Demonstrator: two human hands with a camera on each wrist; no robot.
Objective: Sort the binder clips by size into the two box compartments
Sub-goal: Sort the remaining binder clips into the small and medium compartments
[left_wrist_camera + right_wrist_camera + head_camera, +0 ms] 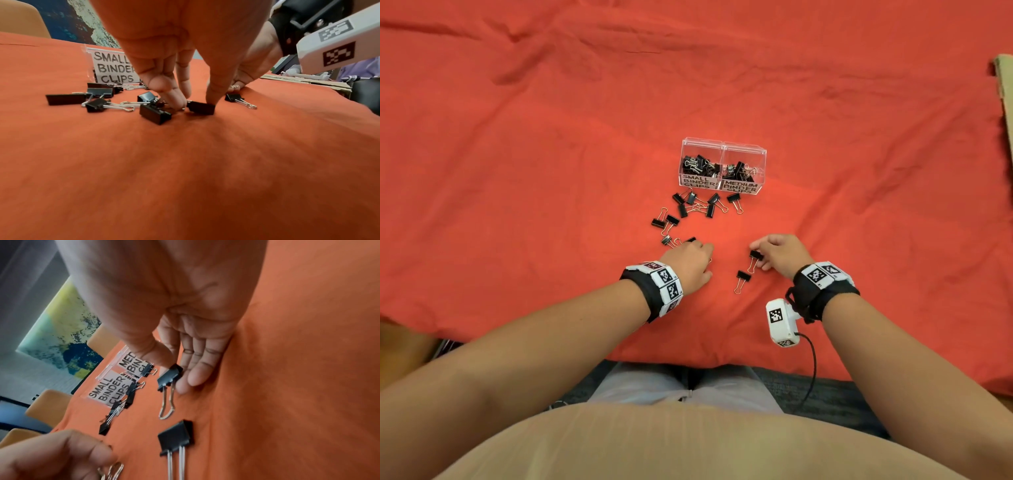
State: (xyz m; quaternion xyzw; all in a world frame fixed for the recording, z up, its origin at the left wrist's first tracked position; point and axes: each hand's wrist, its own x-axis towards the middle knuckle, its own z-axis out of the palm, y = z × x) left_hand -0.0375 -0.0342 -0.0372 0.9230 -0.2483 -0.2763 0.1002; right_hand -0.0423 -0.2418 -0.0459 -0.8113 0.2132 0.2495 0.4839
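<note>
A clear two-compartment box (723,146) stands mid-table on the red cloth. Its left half is labelled SMALL BINDER CLIPS (115,68) and its right half MEDIUM BINDER CLIPS (740,187); both hold black clips. Several loose black clips (690,205) lie scattered in front of it. My left hand (700,245) reaches down at the near end of that scatter, where thumb and fingertips (176,100) pinch a small clip (200,108) against the cloth. My right hand (174,371) pinches a larger clip (170,378) by its black body, its wire handles trailing down. Another clip (743,275) lies just nearer to me.
A cardboard piece (1005,89) lies at the table's far right edge. The cloth's near edge (722,365) runs just in front of my lap. The right wrist camera (780,322) hangs below my right wrist. Orange chairs (47,404) stand beyond the table.
</note>
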